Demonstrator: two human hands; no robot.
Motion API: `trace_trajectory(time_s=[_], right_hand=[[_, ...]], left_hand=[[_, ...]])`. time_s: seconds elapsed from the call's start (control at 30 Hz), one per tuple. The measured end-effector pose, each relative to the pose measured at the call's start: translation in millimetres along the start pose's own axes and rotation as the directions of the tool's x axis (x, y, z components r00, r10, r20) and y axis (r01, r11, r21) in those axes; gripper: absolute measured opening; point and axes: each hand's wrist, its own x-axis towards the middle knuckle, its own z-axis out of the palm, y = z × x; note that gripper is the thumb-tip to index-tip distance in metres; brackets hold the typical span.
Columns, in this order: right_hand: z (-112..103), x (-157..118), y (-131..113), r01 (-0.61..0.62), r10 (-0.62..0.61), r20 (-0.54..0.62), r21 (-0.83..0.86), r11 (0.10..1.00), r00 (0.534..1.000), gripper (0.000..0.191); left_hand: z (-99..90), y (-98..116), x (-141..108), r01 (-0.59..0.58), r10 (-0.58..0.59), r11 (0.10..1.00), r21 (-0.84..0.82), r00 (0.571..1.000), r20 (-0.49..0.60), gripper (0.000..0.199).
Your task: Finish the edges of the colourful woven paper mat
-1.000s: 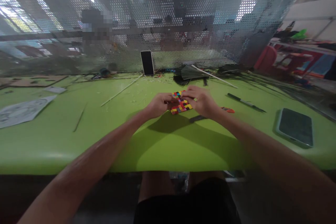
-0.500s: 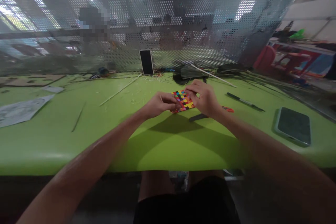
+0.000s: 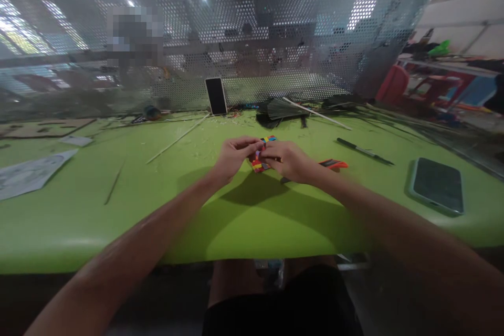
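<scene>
A small multicoloured checkered piece [image 3: 258, 167], which looks woven from strips, is held between both hands just above the green table. My left hand [image 3: 233, 157] pinches it from the left with thumb and fingers. From the right, my right hand [image 3: 290, 160] has its fingers closed over the piece near its middle. Most of the piece is hidden by the fingers; only its upper and lower ends show. Under my right wrist lies a tool with an orange and black handle [image 3: 334, 164], partly covered.
On the green table [image 3: 157, 220] lie a black pen-like tool [image 3: 364, 151] and a phone [image 3: 437, 186] at the right. Another phone [image 3: 216, 96] leans against the perforated screen. Dark strips [image 3: 281, 109], thin sticks and printed paper [image 3: 35, 170] lie around.
My right hand has moved left and down over the checkered piece, close to my left hand. The piece is turned and now more covered by fingers. The view has shifted slightly.
</scene>
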Motion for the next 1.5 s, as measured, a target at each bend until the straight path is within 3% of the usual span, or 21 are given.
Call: trace_trajectory(time_s=[0.23,0.37,0.5,0.6,0.8,1.07,1.23,1.4,1.5], right_hand=[[-12.1,-1.9,-11.1,0.03,-0.015,0.067,-0.218,0.976,0.998,0.022],[-21.7,-2.1,-12.3,0.053,-0.051,0.016,-0.322,0.945,0.999,0.024],[-26.1,-1.0,-5.9,0.08,-0.111,-0.095,-0.289,0.954,0.989,0.021],[-26.1,-0.4,-4.1,0.085,-0.128,-0.136,-0.281,0.956,0.982,0.02],[-24.3,-0.9,-8.9,0.079,-0.147,-0.189,-0.324,0.943,0.971,0.02],[-22.4,0.0,-4.0,0.053,-0.125,-0.236,-0.291,0.955,0.964,0.024],[-21.1,0.7,-6.4,0.027,-0.089,-0.282,-0.216,0.976,0.955,0.025],[-21.3,1.1,-11.3,0.058,-0.101,-0.271,-0.162,0.985,0.957,0.021],[-24.8,1.4,-6.1,0.018,-0.056,-0.316,-0.123,0.992,0.947,0.018]], left_hand=[[-2.8,-1.8,-1.6,-0.256,0.24,0.932,0.258,0.966,0.092,0.023],[-6.2,-1.2,-0.8,-0.247,0.169,0.912,0.327,0.954,0.247,0.027],[-8.7,0.7,0.2,-0.252,0.141,0.934,0.254,0.912,0.384,0.03],[-10.1,5.4,-0.2,-0.271,0.15,0.933,0.238,0.892,0.427,0.026],[-10.9,17.0,-3.4,-0.253,0.089,0.914,0.317,0.888,0.45,0.026],[-11.9,24.2,-5.4,-0.069,-0.048,0.971,0.227,0.881,0.472,0.026],[-10.4,16.8,-3.5,0.025,-0.101,0.98,0.195,0.915,0.391,0.031],[-11.1,6.9,-0.5,0.025,-0.074,0.985,0.17,0.954,0.289,0.029],[-14.0,6.1,1.3,0.048,-0.052,0.999,0.025,0.976,0.213,0.022]])
